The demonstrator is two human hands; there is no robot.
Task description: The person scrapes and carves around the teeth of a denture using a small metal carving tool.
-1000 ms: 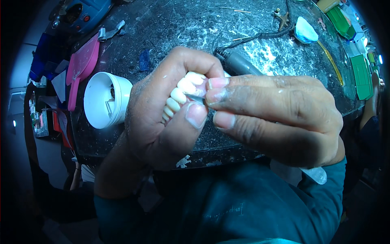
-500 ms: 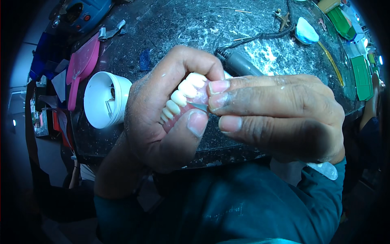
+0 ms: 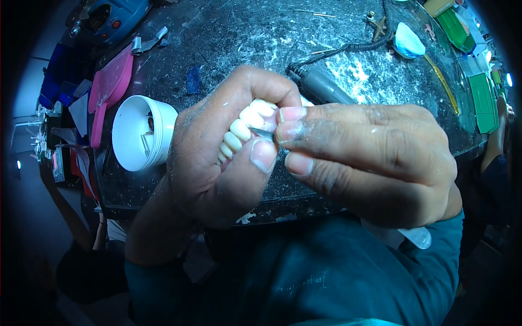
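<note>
My left hand [image 3: 209, 149] is wrapped around a denture [image 3: 240, 129] with white teeth and pink gum, its thumb pressing near the gum edge. The palm and fingers hide much of the denture. In my right hand [image 3: 375, 157], the bunched fingertips pinch a slim metal dental carving tool [image 3: 263, 132]. Its pointed tip lies against the gum beside the front teeth. A broad, flat blade end of the tool sticks out below the right wrist, while the handle between is covered by the hand. Both hands meet above the bench's near edge.
A white tub [image 3: 163, 127] with metal tools inside stands left, beside a pink dustpan [image 3: 111, 81]. Behind my hands lies a grey handpiece [image 3: 326, 87] with its coiled cord. A pale bowl [image 3: 409, 42] and green boxes [image 3: 484, 103] sit right. Other people's arms show at both sides.
The tool's tip has shifted left and up to the teeth, and its blade end has swung left and down. My right hand moved slightly left. Another person's arm has appeared at far left.
</note>
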